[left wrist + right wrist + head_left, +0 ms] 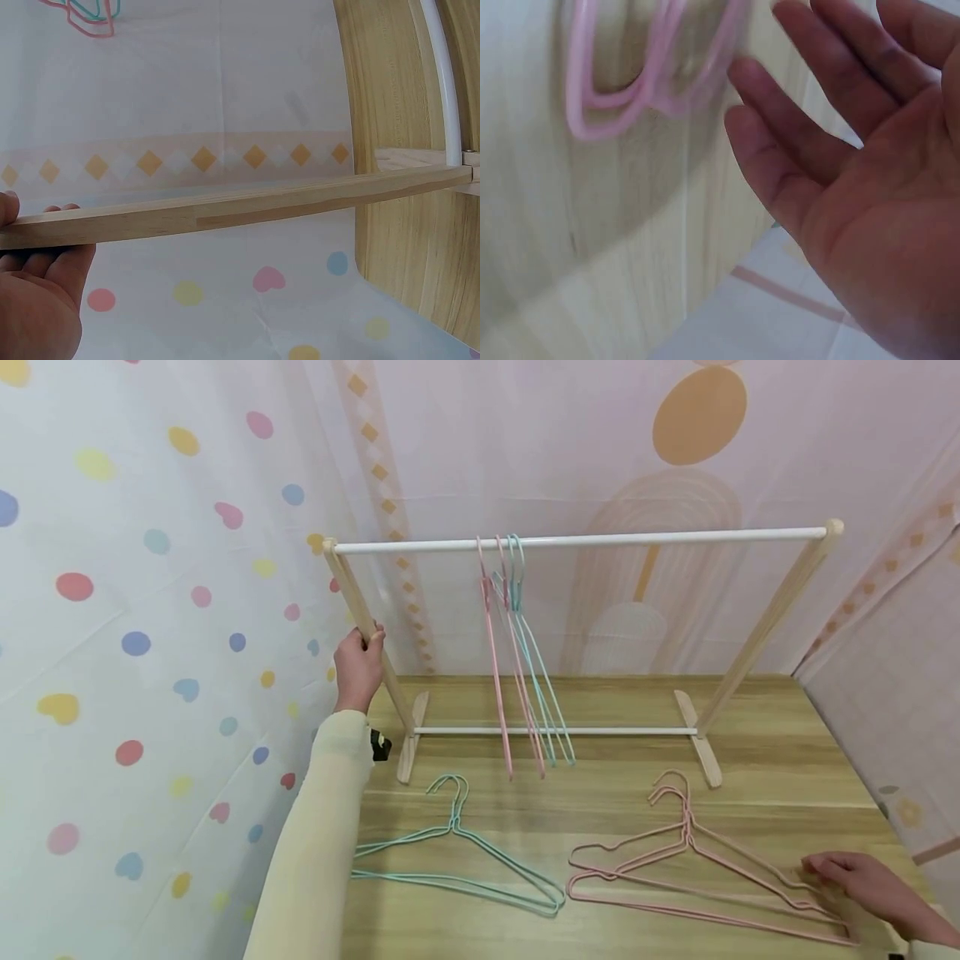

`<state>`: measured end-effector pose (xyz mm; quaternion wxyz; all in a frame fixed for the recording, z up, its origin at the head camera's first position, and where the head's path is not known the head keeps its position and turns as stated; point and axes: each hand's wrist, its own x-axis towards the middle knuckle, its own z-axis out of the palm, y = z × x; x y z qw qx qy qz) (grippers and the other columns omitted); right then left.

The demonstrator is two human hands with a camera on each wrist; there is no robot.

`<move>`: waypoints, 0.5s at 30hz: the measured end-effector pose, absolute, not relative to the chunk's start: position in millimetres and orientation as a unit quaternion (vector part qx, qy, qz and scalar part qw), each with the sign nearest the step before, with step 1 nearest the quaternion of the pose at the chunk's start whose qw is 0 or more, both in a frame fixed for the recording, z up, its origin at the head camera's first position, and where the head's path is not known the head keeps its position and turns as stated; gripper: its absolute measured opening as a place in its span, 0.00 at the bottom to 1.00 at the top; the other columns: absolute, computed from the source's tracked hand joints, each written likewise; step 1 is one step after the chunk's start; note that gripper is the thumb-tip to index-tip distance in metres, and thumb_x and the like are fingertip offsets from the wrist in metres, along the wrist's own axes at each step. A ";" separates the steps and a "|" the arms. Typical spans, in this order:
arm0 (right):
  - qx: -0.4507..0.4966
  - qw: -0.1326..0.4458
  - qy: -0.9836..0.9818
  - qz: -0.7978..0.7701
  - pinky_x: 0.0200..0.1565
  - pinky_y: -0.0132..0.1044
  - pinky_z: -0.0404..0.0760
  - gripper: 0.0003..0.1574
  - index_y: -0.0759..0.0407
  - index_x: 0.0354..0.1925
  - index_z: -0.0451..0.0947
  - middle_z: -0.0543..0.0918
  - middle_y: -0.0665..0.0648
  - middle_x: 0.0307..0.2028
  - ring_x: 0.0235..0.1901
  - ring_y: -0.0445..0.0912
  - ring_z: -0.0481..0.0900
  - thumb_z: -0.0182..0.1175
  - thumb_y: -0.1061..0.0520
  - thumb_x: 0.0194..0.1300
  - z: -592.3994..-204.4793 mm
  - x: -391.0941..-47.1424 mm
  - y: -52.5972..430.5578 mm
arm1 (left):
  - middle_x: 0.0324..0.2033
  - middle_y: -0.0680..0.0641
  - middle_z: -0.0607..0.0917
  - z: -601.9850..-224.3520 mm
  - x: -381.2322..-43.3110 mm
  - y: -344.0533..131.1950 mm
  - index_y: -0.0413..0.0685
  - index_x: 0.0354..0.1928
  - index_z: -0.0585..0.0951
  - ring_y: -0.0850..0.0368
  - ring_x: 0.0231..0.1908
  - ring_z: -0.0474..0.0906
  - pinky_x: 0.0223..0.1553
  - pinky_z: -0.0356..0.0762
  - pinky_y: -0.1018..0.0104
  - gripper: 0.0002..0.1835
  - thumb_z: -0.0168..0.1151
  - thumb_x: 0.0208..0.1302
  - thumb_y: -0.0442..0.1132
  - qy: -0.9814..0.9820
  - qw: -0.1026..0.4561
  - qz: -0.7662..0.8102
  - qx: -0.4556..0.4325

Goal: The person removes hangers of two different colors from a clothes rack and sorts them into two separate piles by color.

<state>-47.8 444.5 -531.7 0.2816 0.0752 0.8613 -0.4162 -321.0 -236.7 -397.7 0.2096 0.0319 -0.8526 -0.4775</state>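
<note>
Wooden rack: upright on the table, midway up the head view, its white top bar at 12 o'clock.
Left hand: at 9 o'clock, clamped round the rack's left post, fingers and thumb either side of the wood.
Right hand: at 4 o'clock, well apart from the left; fingers loosely bent and spread, gripping nothing, just beside the flat pink hangers.
Hung hangers: near centre, on the top bar; pink ones toward 9 o'clock, teal ones toward 3.
Flat teal hangers: on the table at 6 o'clock, overlapping.
Flat pink hangers: between 4 and 5 o'clock, overlapping.
Table: wood-grained, dotted curtain at 9 o'clock.
</note>
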 end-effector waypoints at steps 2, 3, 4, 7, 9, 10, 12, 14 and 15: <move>0.090 0.264 0.873 -0.401 0.46 0.54 0.77 0.38 0.81 0.59 0.68 0.76 0.76 0.54 0.51 0.66 0.76 0.39 0.45 0.79 -527.7 -50.2 438.8 | 0.42 0.38 0.83 -396.8 -321.0 -236.9 0.43 0.53 0.81 0.50 0.34 0.74 0.36 0.73 0.58 0.21 0.53 0.74 0.51 -0.852 0.208 -0.479 0.034; 0.095 0.256 0.876 -0.398 0.46 0.54 0.77 0.39 0.80 0.59 0.68 0.75 0.76 0.54 0.50 0.66 0.76 0.38 0.43 0.79 -526.0 -51.3 435.8 | 0.43 0.38 0.83 -396.3 -320.9 -236.9 0.43 0.54 0.81 0.50 0.34 0.74 0.36 0.73 0.58 0.21 0.52 0.74 0.51 -0.852 0.208 -0.479 0.034; 0.096 0.251 0.875 -0.404 0.46 0.54 0.77 0.40 0.80 0.60 0.67 0.75 0.76 0.54 0.51 0.66 0.76 0.38 0.42 0.79 -524.4 -52.2 433.0 | 0.43 0.38 0.83 -395.9 -320.8 -236.9 0.43 0.54 0.81 0.50 0.34 0.74 0.36 0.73 0.58 0.21 0.52 0.74 0.51 -0.852 0.208 -0.480 0.033; 0.100 0.234 0.865 -0.433 0.46 0.49 0.79 0.38 0.80 0.60 0.67 0.75 0.75 0.55 0.50 0.62 0.78 0.41 0.43 0.79 -520.9 -53.1 422.9 | 0.41 0.38 0.83 -395.1 -320.6 -236.8 0.43 0.54 0.81 0.50 0.34 0.73 0.35 0.73 0.58 0.21 0.52 0.74 0.51 -0.853 0.207 -0.478 0.033; 0.091 0.222 0.863 -0.445 0.46 0.47 0.79 0.37 0.80 0.60 0.68 0.76 0.74 0.54 0.49 0.59 0.79 0.42 0.45 0.79 -519.7 -53.7 415.2 | 0.39 0.38 0.82 -395.1 -320.5 -236.7 0.42 0.53 0.81 0.49 0.33 0.72 0.35 0.72 0.59 0.20 0.52 0.74 0.50 -0.853 0.206 -0.478 0.032; 0.085 0.217 0.861 -0.452 0.45 0.45 0.80 0.36 0.80 0.60 0.68 0.76 0.74 0.55 0.49 0.58 0.80 0.43 0.46 0.79 -519.2 -53.8 411.0 | 0.39 0.38 0.82 -395.1 -320.4 -236.5 0.42 0.53 0.81 0.49 0.32 0.72 0.34 0.72 0.59 0.20 0.52 0.74 0.50 -0.853 0.205 -0.478 0.032; 0.071 0.203 0.858 -0.466 0.45 0.44 0.80 0.34 0.81 0.59 0.68 0.76 0.74 0.55 0.48 0.56 0.80 0.43 0.48 0.79 -519.0 -55.0 401.3 | 0.39 0.38 0.82 -395.3 -320.0 -236.1 0.42 0.53 0.81 0.49 0.32 0.72 0.34 0.72 0.59 0.20 0.52 0.74 0.50 -0.854 0.203 -0.478 0.032; 0.055 0.196 0.855 -0.477 0.45 0.43 0.80 0.34 0.82 0.59 0.67 0.75 0.75 0.55 0.48 0.54 0.81 0.43 0.49 0.79 -518.9 -56.4 391.3 | 0.40 0.38 0.82 -395.6 -319.8 -235.7 0.41 0.52 0.81 0.49 0.33 0.72 0.35 0.72 0.58 0.19 0.52 0.74 0.49 -0.852 0.201 -0.482 0.033; 0.048 0.194 0.851 -0.486 0.45 0.43 0.80 0.33 0.83 0.59 0.66 0.75 0.75 0.55 0.48 0.54 0.81 0.44 0.50 0.79 -518.9 -57.3 386.0 | 0.40 0.38 0.82 -395.5 -319.4 -235.4 0.41 0.52 0.81 0.49 0.34 0.72 0.35 0.72 0.57 0.18 0.53 0.74 0.48 -0.851 0.200 -0.484 0.033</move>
